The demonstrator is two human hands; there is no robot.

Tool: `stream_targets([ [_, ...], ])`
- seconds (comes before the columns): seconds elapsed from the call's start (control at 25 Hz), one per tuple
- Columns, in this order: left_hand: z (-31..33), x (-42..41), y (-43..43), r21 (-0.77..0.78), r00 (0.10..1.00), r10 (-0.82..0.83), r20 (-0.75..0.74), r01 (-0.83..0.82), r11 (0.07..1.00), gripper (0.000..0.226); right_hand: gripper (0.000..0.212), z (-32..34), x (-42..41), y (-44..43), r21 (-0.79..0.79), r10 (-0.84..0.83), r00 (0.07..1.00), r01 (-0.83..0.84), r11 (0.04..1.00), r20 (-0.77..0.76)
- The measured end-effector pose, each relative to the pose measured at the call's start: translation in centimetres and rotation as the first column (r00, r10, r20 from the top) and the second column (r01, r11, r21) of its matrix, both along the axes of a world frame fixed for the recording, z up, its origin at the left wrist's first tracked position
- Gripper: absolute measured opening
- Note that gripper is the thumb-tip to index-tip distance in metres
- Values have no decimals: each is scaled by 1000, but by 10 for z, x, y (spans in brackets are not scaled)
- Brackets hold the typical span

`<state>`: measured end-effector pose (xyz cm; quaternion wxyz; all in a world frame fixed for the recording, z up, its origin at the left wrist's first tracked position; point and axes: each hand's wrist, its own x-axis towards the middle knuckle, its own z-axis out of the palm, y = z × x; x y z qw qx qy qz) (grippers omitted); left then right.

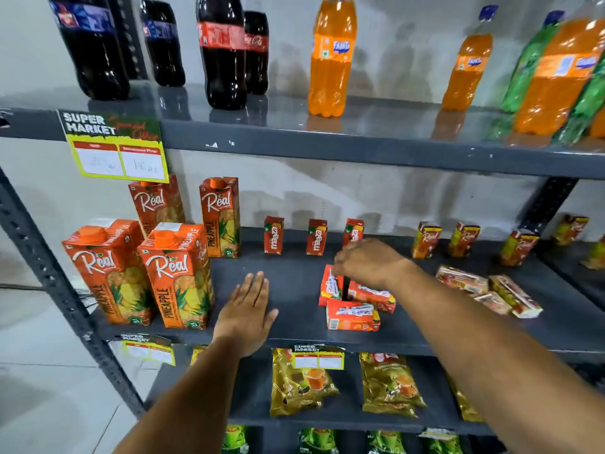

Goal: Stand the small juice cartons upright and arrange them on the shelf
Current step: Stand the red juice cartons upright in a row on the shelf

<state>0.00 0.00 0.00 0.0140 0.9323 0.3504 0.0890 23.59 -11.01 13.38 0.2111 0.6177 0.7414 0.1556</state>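
Left hand (247,311) flat, palm down, fingers spread open on the shelf (294,283), holding nothing, just right of the pineapple cartons (178,273). Right hand (368,262) curled down over a tilted red carton (330,286), fingertips pinching its top edge. Two more red cartons (353,315) lying on their sides just beside it, touching. Three red cartons (316,237) upright in a row at the back. Further right, three darker cartons (464,240) upright, with a toppled heap (487,291) in front. Soda bottles (332,57) on the shelf above.
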Motion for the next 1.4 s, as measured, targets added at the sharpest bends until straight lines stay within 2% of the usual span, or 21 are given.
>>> stream_targets([
  [0.08, -10, 2, 10, -91, 999, 19, -33, -21, 996, 87, 25, -13, -2, 20, -12, 43, 997, -43, 999, 69],
  [0.32, -19, 4, 20, -148, 994, 24, -105, -39, 988, 73, 40, -55, 7, 50, -151, 208, 973, -193, 970, 95],
  [0.44, -18, 2, 19, -133, 994, 23, -110, -38, 990, 74, 30, -60, 10, 58, -188, 219, 976, -215, 958, -2],
  [0.52, -18, 0, 20, -128, 994, 23, -108, -37, 991, 81, 29, -55, 15, 60, -75, 76, 974, -93, 993, -212],
  [0.56, -18, 0, 20, -127, 995, 23, -100, -36, 991, 85, 33, -55, 15, 60, 11, -55, 919, 65, 998, -391],
  [0.6, -18, 0, 20, -123, 995, 25, -92, -36, 992, 87, 38, -56, 9, 59, 96, -167, 787, 275, 957, -594],
  [0.64, -19, 0, 20, -124, 996, 28, -80, -38, 992, 88, 42, -59, -1, 58, 124, -230, 586, 501, 857, -777],
  [0.68, -20, 1, 20, -124, 997, 31, -74, -40, 991, 87, 46, -67, -11, 59, 106, -227, 381, 681, 725, -896],
  [0.72, -20, 2, 19, -122, 997, 31, -70, -39, 992, 86, 47, -74, -23, 61, 60, -204, 229, 791, 609, -952],
  [0.76, -21, 2, 19, -117, 998, 28, -63, -35, 992, 85, 48, -82, -33, 64, 27, -174, 141, 844, 536, -974],
  [0.84, -20, 1, 19, -115, 998, 27, -49, -33, 993, 82, 51, -92, -46, 67, 7, -120, 74, 877, 480, -990],
  [0.92, -21, 1, 20, -115, 998, 29, -48, -34, 993, 82, 59, -93, -50, 70, -4, -106, 50, 889, 457, -993],
  [1.0, -22, 1, 20, -119, 998, 29, -54, -35, 992, 84, 73, -93, -52, 67, -21, -129, 46, 879, 477, -990],
  [1.08, -22, 2, 20, -122, 998, 33, -53, -40, 992, 86, 89, -85, -53, 61, 4, -153, 96, 856, 517, -984],
  [1.16, -22, 3, 21, -125, 998, 33, -61, -40, 991, 87, 95, -73, -45, 63, 56, -179, 180, 839, 541, -967],
  [1.28, -24, 3, 21, -118, 997, 26, -68, -34, 992, 86, 82, -54, -32, 76, 0, -362, 266, 805, 593, -894],
  [1.4, -25, 3, 22, -109, 997, 30, -75, -38, 993, 84, 57, -37, -32, 85, -68, -535, 416, 741, 668, -735],
])
